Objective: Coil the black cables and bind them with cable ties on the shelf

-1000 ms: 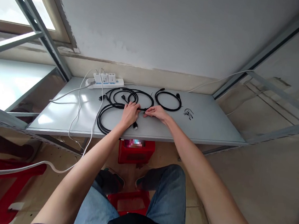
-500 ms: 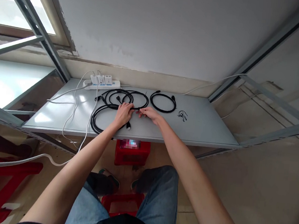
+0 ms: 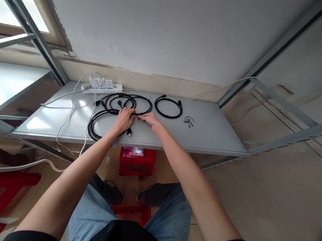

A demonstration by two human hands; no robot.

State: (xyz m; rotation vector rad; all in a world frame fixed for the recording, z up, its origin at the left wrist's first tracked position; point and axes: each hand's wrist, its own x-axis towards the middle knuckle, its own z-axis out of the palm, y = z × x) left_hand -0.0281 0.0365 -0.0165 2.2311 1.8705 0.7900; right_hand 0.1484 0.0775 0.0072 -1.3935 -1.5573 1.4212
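Several coiled black cables (image 3: pixel 151 108) lie on the grey metal shelf (image 3: pixel 173 137). My left hand (image 3: pixel 124 120) rests over the near side of the coils, its fingers curled onto a black cable. A cable's plug (image 3: pixel 129 132) pokes out beneath that hand. Just to the right, my right hand (image 3: pixel 150 119) pinches at the coil's near edge, thumb and fingertips together. What sits in that pinch is too small to make out. Another coiled black cable (image 3: pixel 167 116) lies apart on the right, and beyond it is a small heap of thin black ties (image 3: pixel 189 121).
A white power strip (image 3: pixel 110 91) with chargers stands at the back left, its white cords (image 3: pixel 71 115) trailing over the shelf's front edge. Metal posts (image 3: pixel 237 80) flank the shelf. Below are a red stool (image 3: pixel 137 168) and another red stool (image 3: pixel 5 181) at left.
The whole view has shifted slightly, so the shelf and hands sit further left in the picture. Both hands stay at the same spot on the coils, with only slight finger movement.
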